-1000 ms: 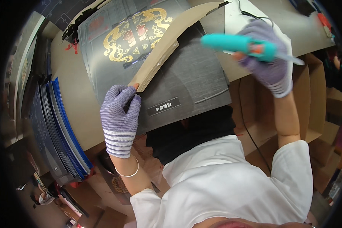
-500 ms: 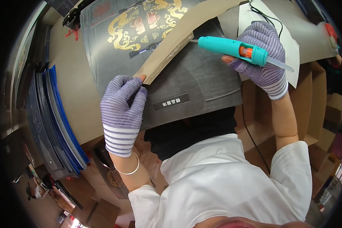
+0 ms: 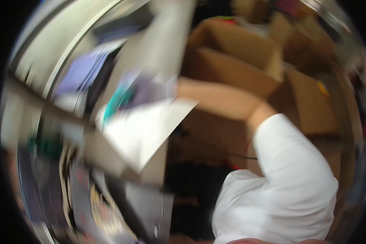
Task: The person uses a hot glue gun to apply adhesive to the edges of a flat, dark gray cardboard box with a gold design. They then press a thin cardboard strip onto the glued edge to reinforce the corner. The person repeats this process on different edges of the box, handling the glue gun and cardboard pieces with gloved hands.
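Note:
My right hand (image 3: 148, 89), in its purple-and-white striped glove, is closed around a teal hot glue gun (image 3: 114, 101). Both are smeared by motion, so the separate fingers hardly show. A white sheet (image 3: 148, 134) lies on the table just below the hand and the gun. Toward the lower left is the dark grey printed panel (image 3: 150, 205), with blurred gold decoration on it. My left hand does not show in this view.
Open cardboard boxes (image 3: 240, 53) stand on the right beyond my forearm. A stack of purple-blue flat pieces (image 3: 83, 71) is at the far left end of the grey table (image 3: 160, 44). A thin dark cable (image 3: 227, 153) hangs beside the table.
My view has swung to the right. The glue gun, held in my right hand, has left the beige strip and is over by the white sheet. My left hand has gone out of view.

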The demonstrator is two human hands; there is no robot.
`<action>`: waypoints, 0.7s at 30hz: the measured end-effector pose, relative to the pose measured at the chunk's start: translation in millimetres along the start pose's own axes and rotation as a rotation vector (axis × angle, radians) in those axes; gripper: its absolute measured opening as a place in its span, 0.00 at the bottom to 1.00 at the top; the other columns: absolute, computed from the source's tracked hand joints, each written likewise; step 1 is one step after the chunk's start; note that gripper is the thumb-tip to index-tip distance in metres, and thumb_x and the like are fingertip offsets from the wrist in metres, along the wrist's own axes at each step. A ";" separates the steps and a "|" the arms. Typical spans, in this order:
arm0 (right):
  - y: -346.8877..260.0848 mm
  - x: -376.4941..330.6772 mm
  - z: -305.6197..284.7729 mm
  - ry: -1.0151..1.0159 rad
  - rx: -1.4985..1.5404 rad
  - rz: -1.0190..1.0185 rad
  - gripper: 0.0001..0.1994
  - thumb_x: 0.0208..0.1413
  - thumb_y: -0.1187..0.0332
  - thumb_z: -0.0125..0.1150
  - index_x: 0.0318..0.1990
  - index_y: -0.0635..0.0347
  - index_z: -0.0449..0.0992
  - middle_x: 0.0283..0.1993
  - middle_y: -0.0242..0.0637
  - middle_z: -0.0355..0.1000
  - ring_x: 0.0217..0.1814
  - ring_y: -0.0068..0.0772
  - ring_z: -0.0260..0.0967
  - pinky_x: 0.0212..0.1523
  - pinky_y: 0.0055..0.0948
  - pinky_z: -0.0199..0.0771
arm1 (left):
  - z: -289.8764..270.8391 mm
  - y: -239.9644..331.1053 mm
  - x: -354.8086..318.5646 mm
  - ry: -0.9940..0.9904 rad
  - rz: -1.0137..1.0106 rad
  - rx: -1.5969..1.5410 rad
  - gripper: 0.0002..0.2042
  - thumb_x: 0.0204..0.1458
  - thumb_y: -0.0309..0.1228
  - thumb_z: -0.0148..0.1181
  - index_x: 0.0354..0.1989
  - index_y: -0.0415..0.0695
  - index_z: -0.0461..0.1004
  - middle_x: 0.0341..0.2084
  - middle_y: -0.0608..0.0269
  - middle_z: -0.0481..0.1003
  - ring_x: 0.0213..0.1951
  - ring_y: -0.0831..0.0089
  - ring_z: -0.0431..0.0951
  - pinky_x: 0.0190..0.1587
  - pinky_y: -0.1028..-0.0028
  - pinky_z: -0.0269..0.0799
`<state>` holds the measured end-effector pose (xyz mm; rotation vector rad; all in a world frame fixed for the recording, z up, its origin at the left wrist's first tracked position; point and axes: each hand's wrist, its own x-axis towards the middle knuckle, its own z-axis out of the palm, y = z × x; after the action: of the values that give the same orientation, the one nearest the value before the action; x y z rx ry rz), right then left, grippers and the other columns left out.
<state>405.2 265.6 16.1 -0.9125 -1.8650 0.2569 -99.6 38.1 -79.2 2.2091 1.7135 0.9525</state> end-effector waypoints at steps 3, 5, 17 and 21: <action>-8.5 -9.1 57.0 -0.264 0.273 0.053 0.11 0.45 0.57 0.72 0.33 0.49 0.83 0.29 0.36 0.78 0.29 0.28 0.73 0.31 0.29 0.72 | 42.0 25.0 46.3 0.023 0.011 -0.025 0.07 0.52 0.19 0.54 0.36 0.31 0.76 0.38 0.47 0.76 0.42 0.52 0.75 0.48 0.63 0.70; 18.3 -48.4 60.4 -0.280 0.156 0.253 0.15 0.43 0.51 0.72 0.34 0.49 0.83 0.28 0.37 0.78 0.30 0.35 0.75 0.33 0.32 0.73 | 91.5 29.5 81.1 -0.030 0.032 -0.070 0.06 0.52 0.19 0.55 0.36 0.30 0.76 0.37 0.48 0.76 0.41 0.55 0.75 0.47 0.64 0.70; 20.2 -48.6 12.4 -0.596 -0.270 0.318 0.35 0.39 0.40 0.68 0.49 0.58 0.76 0.45 0.48 0.76 0.48 0.52 0.73 0.50 0.44 0.72 | 111.2 47.5 123.7 -0.134 0.054 -0.141 0.05 0.51 0.18 0.56 0.35 0.30 0.74 0.31 0.54 0.75 0.36 0.64 0.73 0.43 0.68 0.70; -29.6 -61.6 -18.0 -0.184 -0.295 0.226 0.24 0.47 0.52 0.63 0.49 0.57 0.76 0.45 0.46 0.76 0.48 0.49 0.73 0.49 0.43 0.73 | 42.7 23.0 66.3 -0.055 -0.148 -0.100 0.04 0.51 0.18 0.57 0.34 0.30 0.74 0.30 0.56 0.75 0.34 0.67 0.73 0.41 0.70 0.70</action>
<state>419.5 198.8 -2.0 -1.3442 -2.0026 0.2114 -47.8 101.7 -76.1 1.9961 1.7372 0.9122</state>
